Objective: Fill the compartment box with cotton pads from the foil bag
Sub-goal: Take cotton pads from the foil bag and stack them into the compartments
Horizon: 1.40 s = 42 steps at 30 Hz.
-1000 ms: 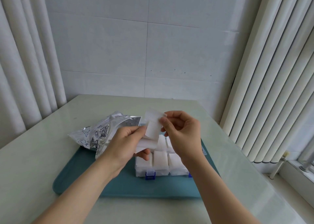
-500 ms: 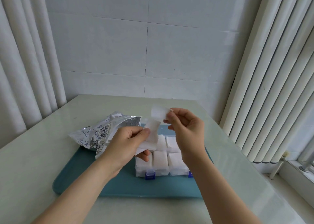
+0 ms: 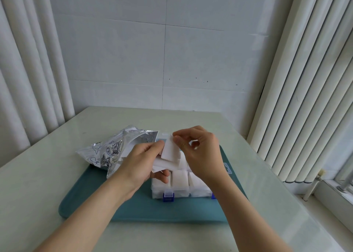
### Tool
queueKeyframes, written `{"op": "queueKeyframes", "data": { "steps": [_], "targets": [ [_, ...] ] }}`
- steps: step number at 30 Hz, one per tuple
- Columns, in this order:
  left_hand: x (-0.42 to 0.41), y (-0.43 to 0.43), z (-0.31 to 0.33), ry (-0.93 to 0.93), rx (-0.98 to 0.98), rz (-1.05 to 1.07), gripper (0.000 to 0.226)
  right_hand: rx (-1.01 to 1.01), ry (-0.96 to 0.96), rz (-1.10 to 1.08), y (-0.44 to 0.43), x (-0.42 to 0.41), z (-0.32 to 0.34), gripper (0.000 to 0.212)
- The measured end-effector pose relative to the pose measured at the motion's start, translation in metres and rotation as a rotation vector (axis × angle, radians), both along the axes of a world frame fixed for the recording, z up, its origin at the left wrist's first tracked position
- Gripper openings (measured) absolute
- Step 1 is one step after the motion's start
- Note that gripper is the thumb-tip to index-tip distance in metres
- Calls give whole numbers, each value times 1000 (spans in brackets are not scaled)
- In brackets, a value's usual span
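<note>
My left hand (image 3: 140, 161) grips a small stack of white cotton pads (image 3: 168, 162) above the clear compartment box (image 3: 180, 191). My right hand (image 3: 198, 152) pinches the top corner of one cotton pad (image 3: 170, 148) that stands up from the stack. The box has blue latches at its front, and its near compartments hold white pads. Its far half is hidden behind my hands. The crinkled foil bag (image 3: 112, 150) lies open to the left of the box, partly on the tray.
A teal tray (image 3: 118, 205) carries the box and sits on a pale green table (image 3: 38, 184). White curtains hang at left, vertical blinds at right. The open box lid (image 3: 227, 167) shows at the right behind my right wrist.
My right hand, which had lifted a single pad up and away from the stack, has come back down and now pinches a pad at the stack in my left hand.
</note>
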<state>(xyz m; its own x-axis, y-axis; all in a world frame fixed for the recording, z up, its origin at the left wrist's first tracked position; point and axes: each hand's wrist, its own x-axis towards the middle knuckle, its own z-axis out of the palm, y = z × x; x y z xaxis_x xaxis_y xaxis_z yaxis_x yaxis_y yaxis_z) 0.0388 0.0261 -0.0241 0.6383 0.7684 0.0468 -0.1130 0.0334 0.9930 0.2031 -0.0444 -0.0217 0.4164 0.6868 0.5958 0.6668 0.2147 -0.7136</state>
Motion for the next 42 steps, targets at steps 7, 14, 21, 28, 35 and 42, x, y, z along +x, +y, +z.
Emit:
{"op": "queueKeyframes", "data": {
  "steps": [7, 14, 21, 28, 35, 42],
  "targets": [
    [-1, -1, -1, -30, 50, -12, 41, -163, 27, 101, -2, -2, 0, 18],
    [-2, -1, 0, -95, -21, -46, 37, -11, 359, 220, -6, 6, 7, 10],
    [-2, 3, -5, -49, 83, 14, 34, -70, 398, 194, -10, 9, 13, 14],
    [-3, 9, -9, -16, 325, 359, 15, -512, 308, 162, -23, 17, 21, 13],
    [-2, 6, -9, 8, 356, 365, 16, -610, -14, 129, -24, 13, 19, 2],
    [0, 3, -10, 53, 365, 316, 17, -653, -131, 109, -25, 9, 19, 8]
  ]
}}
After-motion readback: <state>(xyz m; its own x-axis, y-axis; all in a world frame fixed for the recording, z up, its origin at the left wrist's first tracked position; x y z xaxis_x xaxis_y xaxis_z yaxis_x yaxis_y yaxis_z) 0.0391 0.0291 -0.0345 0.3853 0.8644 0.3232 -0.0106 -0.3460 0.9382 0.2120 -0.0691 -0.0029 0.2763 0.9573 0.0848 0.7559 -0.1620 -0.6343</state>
